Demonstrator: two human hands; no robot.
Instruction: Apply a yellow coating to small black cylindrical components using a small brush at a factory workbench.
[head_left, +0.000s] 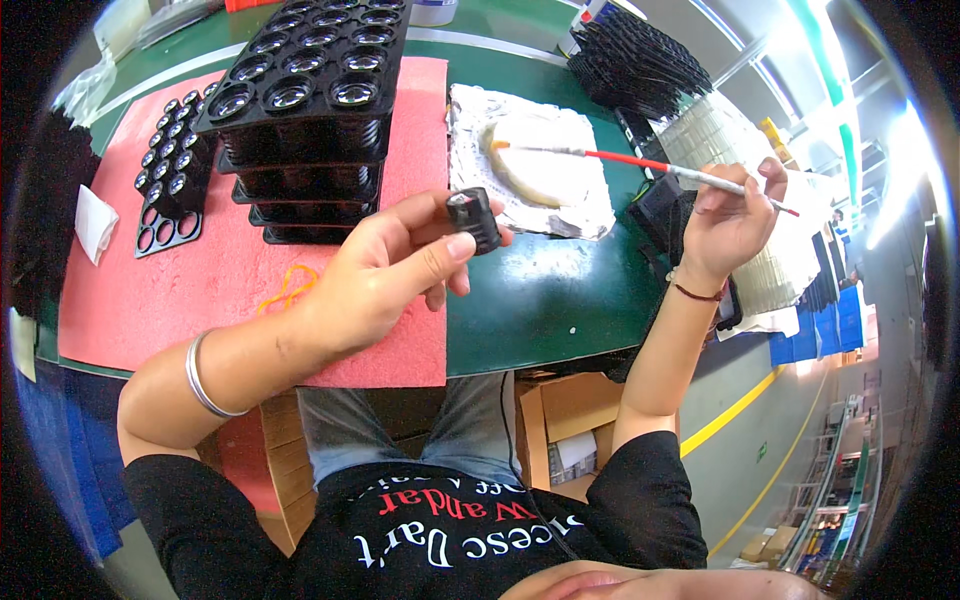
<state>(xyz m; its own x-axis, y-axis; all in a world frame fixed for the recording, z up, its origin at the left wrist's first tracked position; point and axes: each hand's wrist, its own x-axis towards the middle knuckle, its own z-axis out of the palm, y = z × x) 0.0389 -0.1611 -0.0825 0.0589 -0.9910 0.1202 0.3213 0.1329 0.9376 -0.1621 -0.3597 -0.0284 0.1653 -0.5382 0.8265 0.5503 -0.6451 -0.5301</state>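
Observation:
My left hand [365, 285] grips a small black ribbed cylinder [474, 222] between thumb and fingers, above the right edge of the pink mat [400, 365]. In my right hand [732, 220] is a thin paintbrush [640, 163] with a red and whitish handle, its tip pointing left. That tip reaches the left part of a round whitish pad [545, 160], though I cannot tell whether it touches. Under the pad lies a square sheet [590, 212] smeared with white and dark stains.
Stacked black trays [345, 135] hold round glassy-topped parts. A smaller black holder [168, 235] with similar parts stands left. A yellow rubber band [290, 287] lies on the mat. Black stacked sheets [640, 65] sit far right on the green table [540, 310]. An open cardboard box [560, 415] is below.

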